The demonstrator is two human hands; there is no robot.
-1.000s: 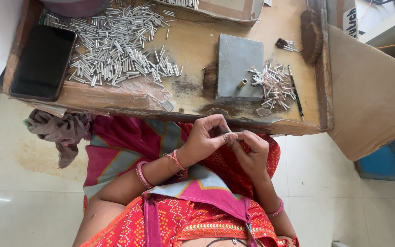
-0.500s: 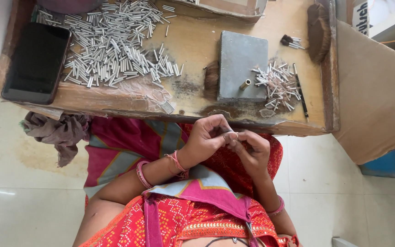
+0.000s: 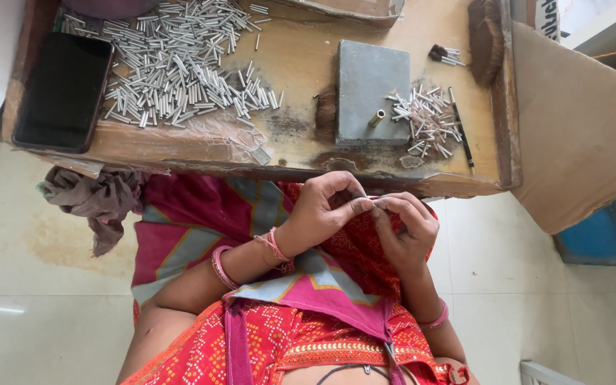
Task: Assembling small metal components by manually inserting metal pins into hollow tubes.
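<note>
Over the lap, just below the table (image 3: 180, 153) edge, the left hand (image 3: 326, 210) and right hand (image 3: 408, 228) meet, fingers (image 3: 356, 207) pinched together on a small metal tube (image 3: 378, 202), barely visible between them. Beyond the fingers lies a heap of tubes (image 3: 172, 64). Steady, close fingertip pressure seems wise.

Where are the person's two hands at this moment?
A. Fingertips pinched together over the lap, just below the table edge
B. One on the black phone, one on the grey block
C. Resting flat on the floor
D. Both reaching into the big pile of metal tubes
A: the left hand and right hand meet fingertip to fingertip over the lap, below the wooden table edge, apart from the pile of metal tubes.
</note>
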